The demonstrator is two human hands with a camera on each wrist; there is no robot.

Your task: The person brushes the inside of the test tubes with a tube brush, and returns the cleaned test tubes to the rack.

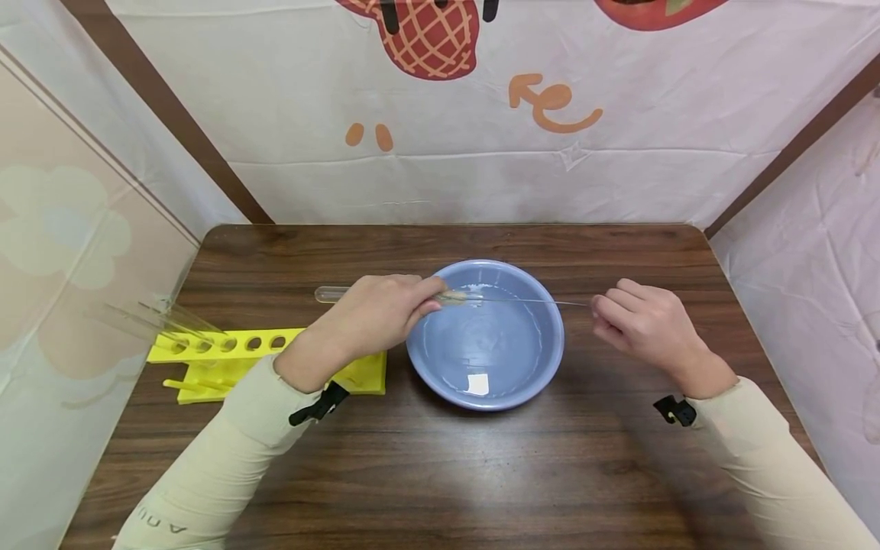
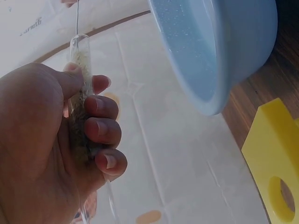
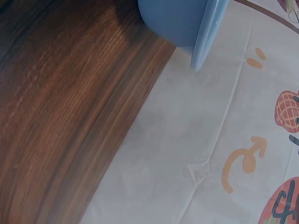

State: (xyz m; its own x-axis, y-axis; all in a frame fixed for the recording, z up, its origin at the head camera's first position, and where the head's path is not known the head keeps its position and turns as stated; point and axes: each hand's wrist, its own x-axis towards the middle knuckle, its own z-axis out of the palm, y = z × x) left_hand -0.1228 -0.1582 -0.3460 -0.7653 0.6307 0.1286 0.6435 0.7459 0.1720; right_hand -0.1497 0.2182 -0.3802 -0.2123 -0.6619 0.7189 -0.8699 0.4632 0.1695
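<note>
My left hand [image 1: 374, 313] grips a clear glass test tube [image 1: 330, 295] crosswise over the blue basin [image 1: 557, 336], fingers wrapped round its middle. The tube's mouth points right. Inside it, in the left wrist view, are the pale bristles [image 2: 82, 58] of a test tube brush. Its thin wire handle [image 1: 536, 301] runs out of the mouth to my right hand [image 1: 635, 317], whose curled fingers pinch the far end to the right of the basin. The right wrist view does not show that hand.
Water [image 1: 481, 344] lies in the basin. On the left stands a yellow test tube rack [image 1: 371, 374], partly behind my left forearm, with several glass tubes [image 1: 189, 321] leaning in its holes. White printed cloth [image 1: 447, 183] hangs behind the wooden table [image 1: 481, 473] and along its sides.
</note>
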